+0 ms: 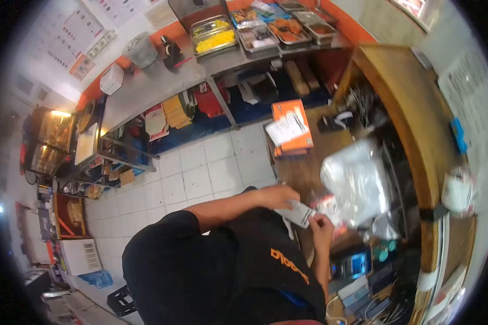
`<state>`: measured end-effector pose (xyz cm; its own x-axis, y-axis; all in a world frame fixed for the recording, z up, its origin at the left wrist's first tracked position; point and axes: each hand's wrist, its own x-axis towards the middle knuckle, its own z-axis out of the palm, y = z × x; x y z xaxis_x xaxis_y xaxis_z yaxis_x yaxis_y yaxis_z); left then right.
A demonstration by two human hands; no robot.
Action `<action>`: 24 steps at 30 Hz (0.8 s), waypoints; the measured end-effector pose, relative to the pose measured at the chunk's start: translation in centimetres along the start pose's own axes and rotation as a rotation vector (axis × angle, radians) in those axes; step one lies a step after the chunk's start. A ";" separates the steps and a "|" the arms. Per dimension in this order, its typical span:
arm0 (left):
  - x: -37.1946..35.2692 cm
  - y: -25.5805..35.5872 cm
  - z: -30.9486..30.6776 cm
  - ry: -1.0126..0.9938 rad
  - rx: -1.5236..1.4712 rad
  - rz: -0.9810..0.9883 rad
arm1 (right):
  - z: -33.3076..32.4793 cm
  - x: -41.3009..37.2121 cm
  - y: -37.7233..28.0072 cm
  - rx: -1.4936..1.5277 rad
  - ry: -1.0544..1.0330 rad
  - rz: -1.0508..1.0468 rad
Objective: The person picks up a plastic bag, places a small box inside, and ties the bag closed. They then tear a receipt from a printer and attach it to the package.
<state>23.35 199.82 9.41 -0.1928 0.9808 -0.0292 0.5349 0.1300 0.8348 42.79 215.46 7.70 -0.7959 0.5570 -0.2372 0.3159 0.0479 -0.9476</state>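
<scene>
A white printed paper slip, like a receipt (300, 215), stretches between my two hands in front of my black shirt. My left hand (279, 196) has its fingers closed on the slip's upper left end. At the other end, my right hand (322, 226) pinches the slip between thumb and fingers. Just beyond the hands, a stack of clear plastic bags (355, 181) lies on a brown wooden desk (295, 176). A small red-and-white packet (328, 206) sits close to my right hand, partly blurred.
An orange box (294, 124) with a white paper on it stands on the desk. A card terminal with a lit screen (359, 264) and cables are at lower right. Across the tiled floor (200, 162) runs a metal counter (146, 92) with food trays (214, 37).
</scene>
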 end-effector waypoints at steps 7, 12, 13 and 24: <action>-1.1 -7.9 -9.4 -0.164 0.062 -0.049 | 10.6 5.6 -2.2 0.086 -0.020 0.109; -7.9 -16.7 -17.4 0.028 0.172 -0.147 | 20.0 8.5 -7.1 0.125 -0.252 0.191; -10.1 -18.7 -18.4 0.096 0.231 -0.186 | 21.4 8.8 -7.4 0.113 -0.268 0.190; -32.6 -23.7 -30.9 0.633 0.009 -0.593 | 33.6 14.1 -8.3 0.067 -0.273 0.102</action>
<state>-8.46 160.30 7.58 -0.8620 0.4857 -0.1448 0.2070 0.5982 0.7742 11.61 195.00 5.04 -0.8741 0.3122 -0.3720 0.3736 -0.0571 -0.9258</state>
